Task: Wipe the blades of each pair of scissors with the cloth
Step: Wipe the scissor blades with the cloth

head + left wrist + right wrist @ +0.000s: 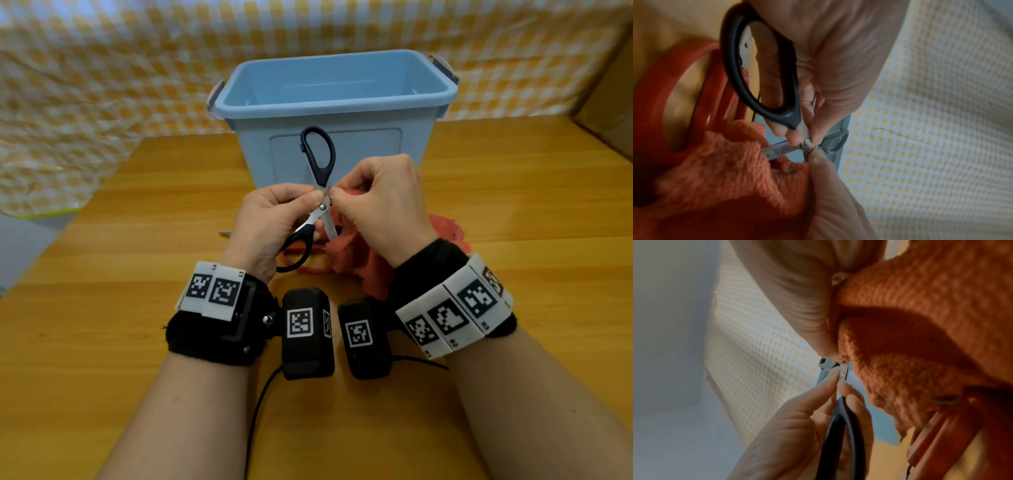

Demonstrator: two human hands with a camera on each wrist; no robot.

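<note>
Two hands work over the wooden table (137, 308). Left hand (274, 226) pinches the black-handled scissors (320, 192) at the pivot, blades spread, presumably to expose each edge. Right hand (380, 202) grasps the red cloth (356, 260), bunched against one blade near the pivot. Red-handled scissors (305, 265) lie beneath, apparently awaiting wiping; blue bin (335, 99) stands behind

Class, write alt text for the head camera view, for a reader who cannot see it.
Two hands hold open black-handled scissors above a wooden table: the left hand pinches them near the pivot, and the right hand grips a red cloth against the blades. A blue plastic bin stands behind them.
</note>
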